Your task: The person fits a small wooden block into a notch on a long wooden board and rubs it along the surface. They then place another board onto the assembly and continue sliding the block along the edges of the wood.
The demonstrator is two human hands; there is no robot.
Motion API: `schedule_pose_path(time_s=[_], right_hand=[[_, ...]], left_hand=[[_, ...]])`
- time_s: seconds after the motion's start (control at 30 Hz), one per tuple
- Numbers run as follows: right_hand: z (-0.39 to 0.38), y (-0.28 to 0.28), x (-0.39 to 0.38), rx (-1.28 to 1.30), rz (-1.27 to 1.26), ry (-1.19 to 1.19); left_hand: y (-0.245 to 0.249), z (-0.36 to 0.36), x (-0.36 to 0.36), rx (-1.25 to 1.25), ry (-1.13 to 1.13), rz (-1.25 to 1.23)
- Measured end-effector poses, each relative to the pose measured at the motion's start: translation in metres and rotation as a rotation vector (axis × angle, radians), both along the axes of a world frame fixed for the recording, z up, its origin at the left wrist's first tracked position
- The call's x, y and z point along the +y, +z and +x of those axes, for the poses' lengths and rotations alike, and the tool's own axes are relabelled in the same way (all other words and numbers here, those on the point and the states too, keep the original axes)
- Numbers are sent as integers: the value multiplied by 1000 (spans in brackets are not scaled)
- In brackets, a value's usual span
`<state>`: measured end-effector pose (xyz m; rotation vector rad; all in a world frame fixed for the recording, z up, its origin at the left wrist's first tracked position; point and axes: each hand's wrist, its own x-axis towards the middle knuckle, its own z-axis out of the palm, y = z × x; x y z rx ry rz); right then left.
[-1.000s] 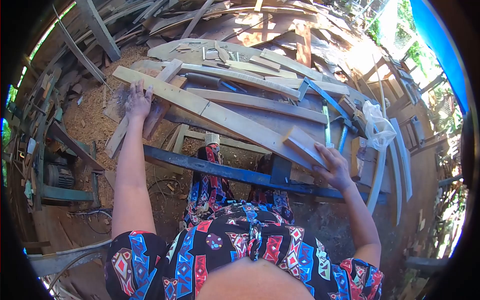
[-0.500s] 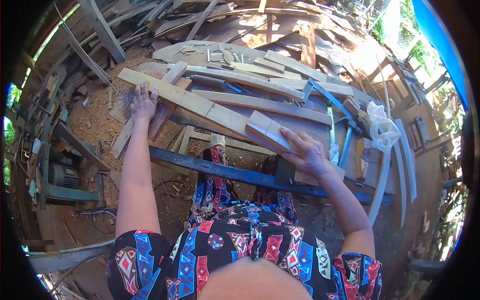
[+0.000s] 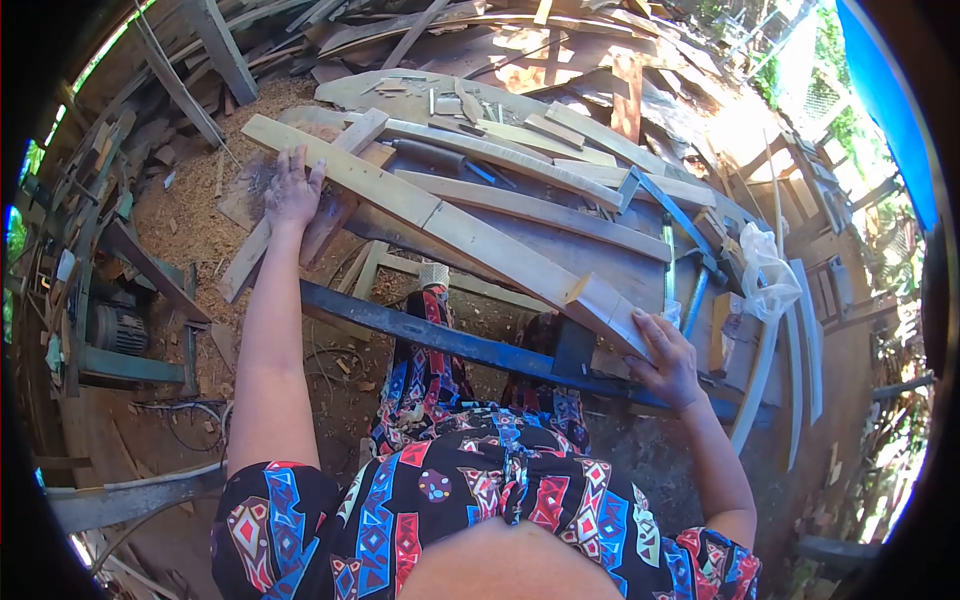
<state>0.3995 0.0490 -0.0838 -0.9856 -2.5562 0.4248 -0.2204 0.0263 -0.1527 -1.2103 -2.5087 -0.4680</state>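
Observation:
A long pale wooden board point(image 3: 430, 215) slants across the bench from upper left to lower right. My left hand point(image 3: 293, 188) rests at its lower edge near the upper-left end, fingers spread and fingertips touching the wood. A short wooden block point(image 3: 603, 308) lies on the board's lower-right part. My right hand point(image 3: 665, 360) grips the right end of this block, thumb and fingers around it. Pencil-like lines cross both the board and the block.
Behind lie wooden strips point(image 3: 530, 211), a dark cylindrical tool point(image 3: 430, 155), a blue-handled hammer point(image 3: 697, 295), a blue metal square point(image 3: 665, 197) and a plastic bag point(image 3: 768, 272). A blue metal rail point(image 3: 430, 337) runs along the near side. Sawdust point(image 3: 190, 225) covers the left.
My right hand has moved right and down along the board with the short block, uncovering more of the board. My left hand stays near the upper-left end.

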Motion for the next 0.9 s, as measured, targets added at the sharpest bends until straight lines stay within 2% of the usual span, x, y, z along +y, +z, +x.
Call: schedule_pose_path(time_s=[0.2,0.47,0.67,0.77,0.9], right_hand=[[-33,2,8,-5,51,12],[-148,-1,36,-43,22,25],[-134,-6,32,29,30,78],[-108,4,18,-78,-36,70],[-58,2,7,-33,27,105]], left_hand=[[0,-1,0,-9,-20,6],[1,2,0,-11,9,-25],[4,3,0,-26,1,-22],[4,3,0,-24,14,-30],[1,1,-1,-29,3,-22]])
